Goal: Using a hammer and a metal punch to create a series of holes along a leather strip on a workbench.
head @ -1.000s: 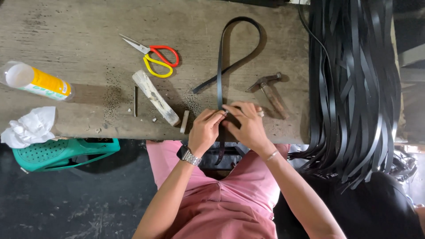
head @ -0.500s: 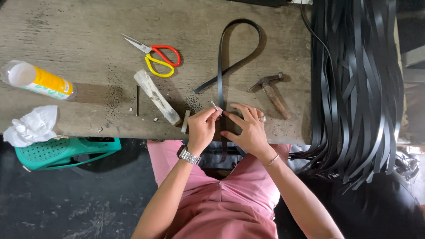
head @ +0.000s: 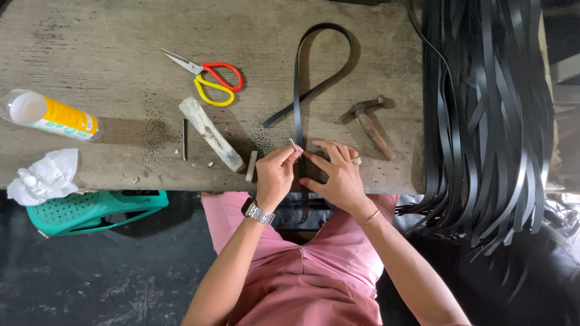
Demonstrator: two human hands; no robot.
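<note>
The left hand [head: 277, 175] pinches a small metal pin [head: 294, 145] over the black strap [head: 297, 90] at the bench [head: 121, 36] edge; the right hand [head: 338, 175] presses the strap flat, fingers spread. Keeping the pin upright and the strap pinned looks wise; the hammer [head: 370, 124] lies just beyond the right hand.

Small pin [head: 293, 144] in left-hand fingers [head: 289, 158], too tiny to identify
</note>
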